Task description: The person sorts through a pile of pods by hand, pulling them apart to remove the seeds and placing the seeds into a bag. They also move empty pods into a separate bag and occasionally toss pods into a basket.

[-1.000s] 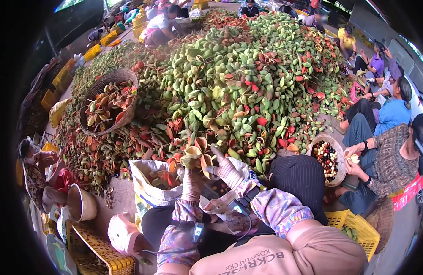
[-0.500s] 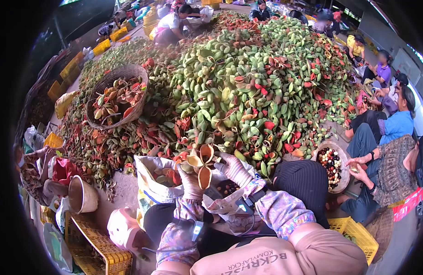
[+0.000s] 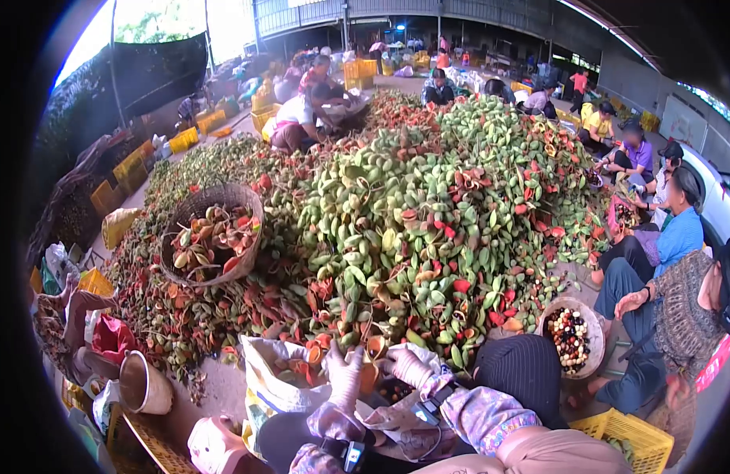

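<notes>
My left hand [image 3: 345, 379], in a pale glove and patterned sleeve, is at the left side of a split orange-brown pod [image 3: 368, 378]; its fingers are partly bent against the pod. From the right, my right hand [image 3: 410, 367], gloved too, has its fingertips closed in at the same pod. Below the hands is an open bag [image 3: 400, 423] with dark seeds [image 3: 394, 389] inside. A white sack [image 3: 286, 393] holding orange pod pieces stands just left of my left hand. Beyond both hands rises a large pile of green and red pods [image 3: 412, 229].
A wicker basket of pods [image 3: 183, 272] rests on the pile at left. To the right are a bowl of seeds [image 3: 598, 340], a yellow crate [image 3: 653, 446] and a seated person [image 3: 685, 316]. A pale bucket [image 3: 155, 387] stands at left; more people sit around the pile.
The view has tilted up, showing more of the far shed. The pod's parts appear less spread out between my hands. The person at right has moved their hands apart.
</notes>
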Action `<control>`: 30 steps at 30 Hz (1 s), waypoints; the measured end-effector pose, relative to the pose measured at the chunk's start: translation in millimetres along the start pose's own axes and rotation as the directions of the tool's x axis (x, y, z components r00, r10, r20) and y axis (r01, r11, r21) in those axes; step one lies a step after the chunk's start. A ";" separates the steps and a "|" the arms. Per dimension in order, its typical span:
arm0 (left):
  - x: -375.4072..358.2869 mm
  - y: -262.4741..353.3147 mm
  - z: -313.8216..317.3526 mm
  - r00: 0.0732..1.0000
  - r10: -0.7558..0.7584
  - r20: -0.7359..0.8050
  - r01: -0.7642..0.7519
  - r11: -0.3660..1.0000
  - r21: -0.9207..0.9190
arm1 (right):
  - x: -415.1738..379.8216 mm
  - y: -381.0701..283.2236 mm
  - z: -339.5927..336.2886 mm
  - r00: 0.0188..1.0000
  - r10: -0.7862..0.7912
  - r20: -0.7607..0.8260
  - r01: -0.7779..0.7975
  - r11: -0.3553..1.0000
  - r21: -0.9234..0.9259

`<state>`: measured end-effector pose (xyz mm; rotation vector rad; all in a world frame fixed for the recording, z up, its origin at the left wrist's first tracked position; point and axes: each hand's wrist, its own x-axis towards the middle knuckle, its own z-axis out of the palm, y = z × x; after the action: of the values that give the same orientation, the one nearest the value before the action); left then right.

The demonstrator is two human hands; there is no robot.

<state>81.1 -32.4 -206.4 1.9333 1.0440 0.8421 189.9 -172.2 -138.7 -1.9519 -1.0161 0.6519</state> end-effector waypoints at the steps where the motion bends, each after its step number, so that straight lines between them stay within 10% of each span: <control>1: 1.4 7.9 -8.8 0.978 0.147 0.148 -0.160 0.983 0.084 | 15.4 39.6 26.5 0.998 -0.042 0.043 0.030 0.967 0.254; 3: -0.6 27.9 -22.1 0.892 0.154 0.425 -0.222 0.968 0.115 | 13.0 31.5 23.6 0.991 -0.130 0.022 0.128 0.987 0.096; 4: 3.6 -5.6 -0.9 0.858 0.105 0.503 0.082 0.939 -0.335 | 11.6 27.6 22.4 0.991 -0.132 0.032 0.131 0.990 0.049; 6: 2.8 3.0 -8.3 0.783 -0.007 0.622 0.367 0.812 -0.453 | 9.4 32.2 29.6 0.985 -0.173 0.007 0.173 0.984 0.029; 9: 2.0 -6.0 -5.1 0.770 -0.093 0.631 0.398 0.843 -0.362 | -0.7 18.8 33.2 0.964 0.255 0.077 -0.259 0.965 0.051; 14: -3.4 -26.9 6.3 0.809 -0.116 0.576 0.250 0.955 -0.158 | 0.2 48.3 58.1 0.995 0.100 -0.021 -0.101 0.993 -0.064; 16: -6.9 1.3 -12.4 0.717 -0.250 0.651 0.525 0.808 -0.268 | 5.7 61.7 65.7 0.998 0.068 0.008 -0.068 0.997 -0.026; 20: 4.8 -17.5 -11.6 0.905 -0.284 0.316 0.351 0.919 -0.178 | 15.8 75.9 60.9 0.993 -0.092 0.075 0.056 0.922 0.382; 23: 8.5 -15.2 -21.9 0.957 -0.211 0.198 0.245 0.955 -0.165 | 17.0 94.7 49.5 0.987 -0.040 0.153 -0.074 0.736 0.672; 24: 9.7 -24.0 -16.4 0.959 -0.211 0.187 0.236 0.964 -0.122 | 27.2 111.7 62.4 0.985 0.085 0.153 -0.167 0.205 0.964; 26: 5.1 -14.5 -12.8 0.897 -0.290 0.334 0.372 0.903 -0.216 | 87.7 191.8 114.0 0.949 0.131 0.285 -0.276 -0.086 0.957; 27: -0.3 0.9 -14.2 0.894 -0.288 0.343 0.374 0.901 -0.218 | 57.7 131.8 80.0 0.989 -0.137 -0.053 0.134 0.693 0.708; 28: -3.8 7.4 -12.4 0.918 -0.219 0.330 0.293 0.936 -0.193 | 23.5 57.4 40.0 0.843 -0.380 -0.380 0.350 0.925 -0.149; 30: -1.6 -7.2 1.4 0.848 -0.268 0.456 0.437 0.841 -0.319 | 16.3 24.6 26.0 0.872 -0.467 -0.149 0.430 0.874 -0.225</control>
<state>78.9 -31.6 -213.6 1.4008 0.8585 0.3872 189.7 -155.6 -174.4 -1.7930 -1.3815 0.0973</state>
